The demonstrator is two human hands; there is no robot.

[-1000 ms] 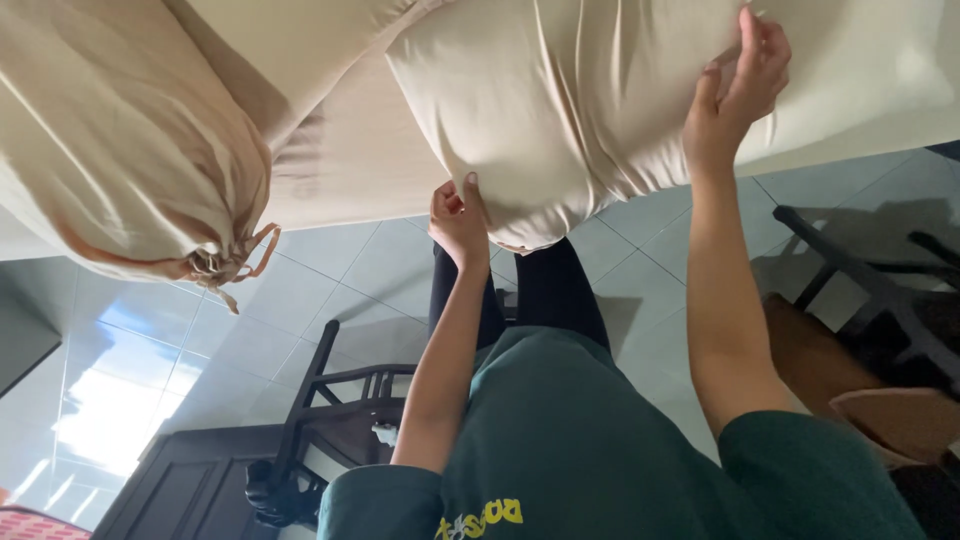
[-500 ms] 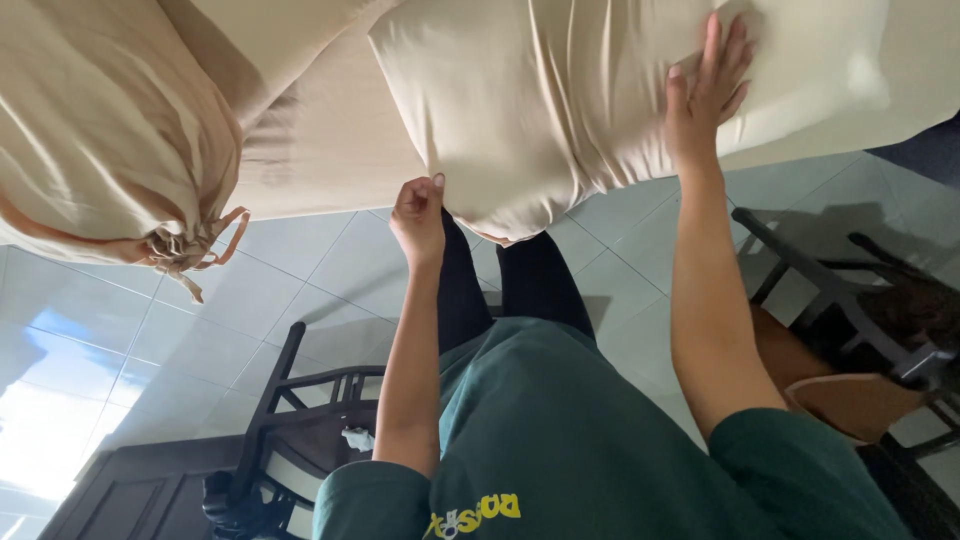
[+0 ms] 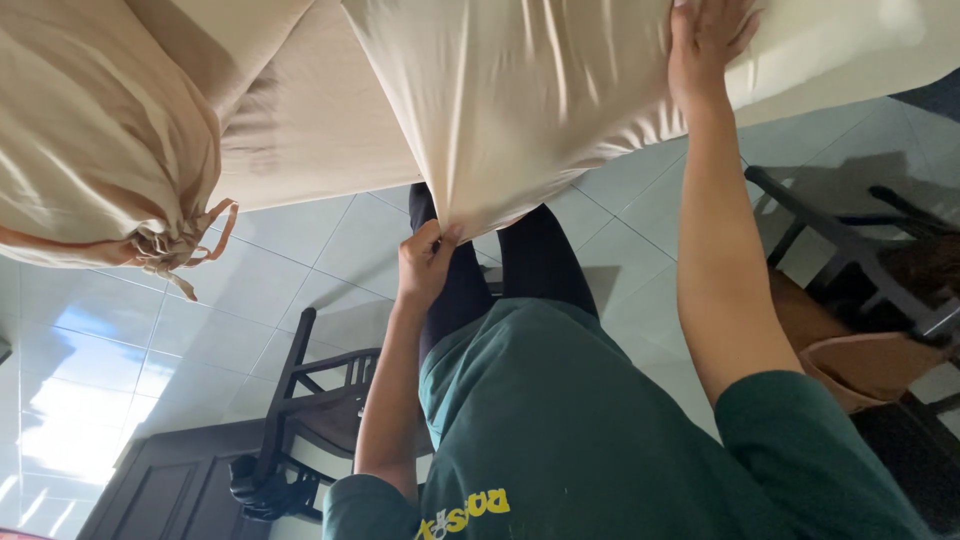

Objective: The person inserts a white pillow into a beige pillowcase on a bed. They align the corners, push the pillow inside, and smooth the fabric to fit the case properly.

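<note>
Nearest the camera is the person's green shirt (image 3: 560,440), soft knit, with dark trousers (image 3: 540,265) beyond it. The picture reads upside down, so the arm on its left side is taken here as the person's right.

The right hand (image 3: 428,262) has its fingers pinched together on the lowest corner of the cream pillow (image 3: 530,100) — the cloth gathers into a point there, and long creases fan out from that point. The left hand (image 3: 705,45) lies flat on the pillow's face with fingers spread apart, pressing into the soft filling.

The pillow is a plump rectangle in smooth cotton-like fabric; its long axis runs across the picture, from the pinched corner toward the upper right edge.

Beyond lie a second cream cushion (image 3: 100,140) with tied strings (image 3: 175,250), pale glossy floor tiles (image 3: 130,340) and dark wooden chairs (image 3: 310,400) — slatted and angular.
</note>
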